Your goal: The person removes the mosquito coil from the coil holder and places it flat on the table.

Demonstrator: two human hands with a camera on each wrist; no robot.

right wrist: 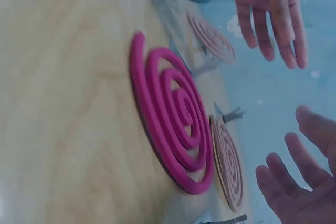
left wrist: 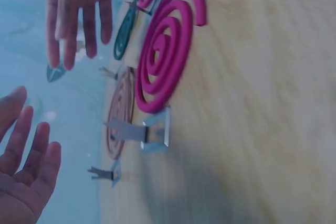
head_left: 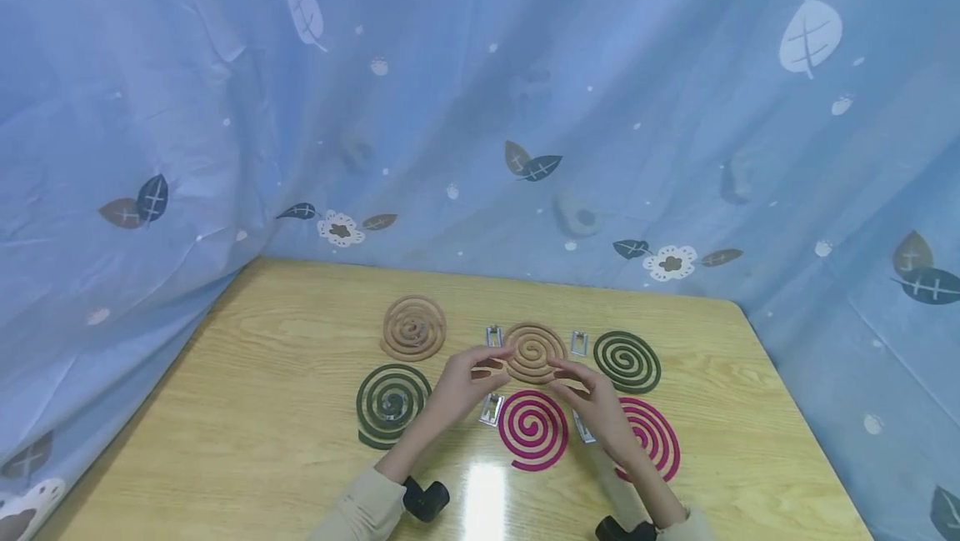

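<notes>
My left hand (head_left: 467, 381) and right hand (head_left: 600, 409) hover in the middle of the table, palms toward each other, fingers relaxed and nothing held. Between and beyond their fingertips lies a brown mosquito coil (head_left: 531, 339). A magenta coil (head_left: 533, 430) lies flat in front of it, just below the gap between the hands. Small metal coil stands flank these two, one stand (left wrist: 156, 132) with its prong raised. Under my right forearm, a second magenta coil (head_left: 663, 441) is partly hidden. A dark green coil (head_left: 627, 362) sits behind it.
On the left lie another brown coil (head_left: 414, 328) and a green coil (head_left: 393, 406), each with a shiny metal piece at its centre. Blue leaf-patterned cloth (head_left: 450, 107) hangs behind and beside the wooden table (head_left: 300, 316).
</notes>
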